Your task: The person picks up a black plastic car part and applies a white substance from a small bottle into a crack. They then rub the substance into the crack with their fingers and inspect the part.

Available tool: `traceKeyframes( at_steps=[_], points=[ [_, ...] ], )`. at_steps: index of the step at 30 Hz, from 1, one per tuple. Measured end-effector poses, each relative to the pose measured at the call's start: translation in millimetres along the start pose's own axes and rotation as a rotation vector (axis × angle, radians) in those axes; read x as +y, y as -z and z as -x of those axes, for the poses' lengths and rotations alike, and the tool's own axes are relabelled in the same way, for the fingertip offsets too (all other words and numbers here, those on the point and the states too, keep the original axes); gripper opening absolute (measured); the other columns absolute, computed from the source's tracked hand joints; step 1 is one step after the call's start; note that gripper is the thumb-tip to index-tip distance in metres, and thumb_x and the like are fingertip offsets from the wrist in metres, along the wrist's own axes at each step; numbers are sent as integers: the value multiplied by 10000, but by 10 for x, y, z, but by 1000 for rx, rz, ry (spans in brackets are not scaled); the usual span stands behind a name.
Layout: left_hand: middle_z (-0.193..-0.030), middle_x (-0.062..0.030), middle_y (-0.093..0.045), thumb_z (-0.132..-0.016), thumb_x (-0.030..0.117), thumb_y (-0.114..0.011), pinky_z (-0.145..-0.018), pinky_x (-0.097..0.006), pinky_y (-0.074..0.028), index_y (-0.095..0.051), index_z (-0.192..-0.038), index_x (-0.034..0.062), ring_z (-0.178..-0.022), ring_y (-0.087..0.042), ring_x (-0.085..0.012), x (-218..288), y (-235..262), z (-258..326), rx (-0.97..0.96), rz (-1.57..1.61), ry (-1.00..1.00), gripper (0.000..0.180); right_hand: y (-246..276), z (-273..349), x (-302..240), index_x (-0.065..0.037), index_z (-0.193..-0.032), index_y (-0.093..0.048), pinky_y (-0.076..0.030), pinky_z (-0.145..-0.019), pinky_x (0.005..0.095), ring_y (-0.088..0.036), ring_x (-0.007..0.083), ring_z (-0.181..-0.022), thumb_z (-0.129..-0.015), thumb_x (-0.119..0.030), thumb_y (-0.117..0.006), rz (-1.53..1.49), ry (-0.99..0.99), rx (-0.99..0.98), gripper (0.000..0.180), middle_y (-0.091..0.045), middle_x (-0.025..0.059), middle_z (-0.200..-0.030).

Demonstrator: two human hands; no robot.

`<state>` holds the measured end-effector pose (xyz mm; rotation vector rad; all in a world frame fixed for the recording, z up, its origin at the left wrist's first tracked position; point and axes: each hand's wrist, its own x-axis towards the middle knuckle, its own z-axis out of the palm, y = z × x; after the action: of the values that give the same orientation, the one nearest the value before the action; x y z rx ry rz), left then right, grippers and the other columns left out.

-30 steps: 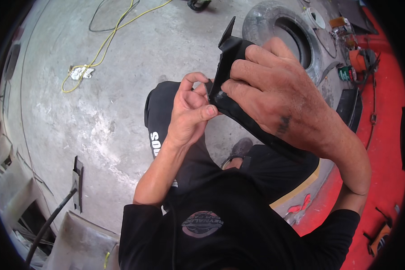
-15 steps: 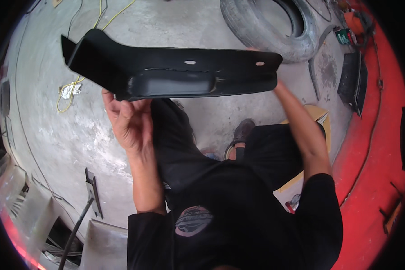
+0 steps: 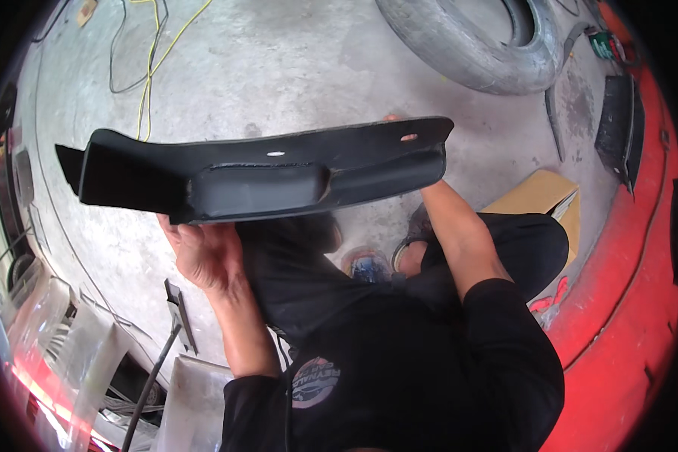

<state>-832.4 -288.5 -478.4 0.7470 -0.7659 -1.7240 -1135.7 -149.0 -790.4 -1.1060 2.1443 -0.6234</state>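
A long black molded panel (image 3: 256,184) with a raised box-like section, two oval holes and a flared left end is held up before me, its right end a little higher. My left hand (image 3: 206,252) grips its lower edge near the left end, with the fingertips partly behind it. Behind the right end is my right hand (image 3: 393,118); only a bit of its fingers shows above the top edge and through the right hole, and the forearm rises to it from below.
A worn tire (image 3: 474,56) lies on the concrete floor at the far right. Beside my right knee is a cardboard box (image 3: 531,194). A red panel (image 3: 618,286) runs along the right, with a black part (image 3: 618,124) by it. Yellow cord (image 3: 149,75) lies far left; a squeegee-like tool (image 3: 179,316) lies near left.
The black panel has come lower and to the left, with both hands moving along with it. Its right end now sits higher than the left. The view has shifted somewhat.
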Motion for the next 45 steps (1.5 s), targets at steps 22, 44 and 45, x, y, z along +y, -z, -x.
traceKeyframes(
  at_steps=[22, 44, 45],
  points=[
    [-1230, -136, -629, -790, -24, -808, -937, -436, -569, -397, -1327, 102, -1088, -669, -246, -117, -501, 69, -182, 259, 38, 688, 3342, 1322, -3415, -37, -1137, -641, -559, -714, 338, -702, 269, -860, -765, 20, -770, 239, 1003, 409, 397, -682, 129, -1006],
    [-1281, -118, -579, -784, 5, -824, -964, -446, -548, -375, -1373, 143, -1181, -610, -256, -55, -455, 75, -190, 347, -76, 754, 2541, 1414, -4121, -62, -893, -524, -533, -577, 348, -595, 260, -788, -779, -44, -653, 634, 1018, 231, 174, -520, 77, -801],
    [-1285, -117, -575, -780, 0, -826, -963, -436, -548, -374, -1374, 141, -1182, -608, -254, -50, -432, 80, -191, 343, -77, 759, 2516, 1431, -4126, -62, -900, -532, -532, -572, 342, -595, 254, -788, -779, -51, -655, 648, 1019, 242, 172, -522, 73, -800]
  ],
)
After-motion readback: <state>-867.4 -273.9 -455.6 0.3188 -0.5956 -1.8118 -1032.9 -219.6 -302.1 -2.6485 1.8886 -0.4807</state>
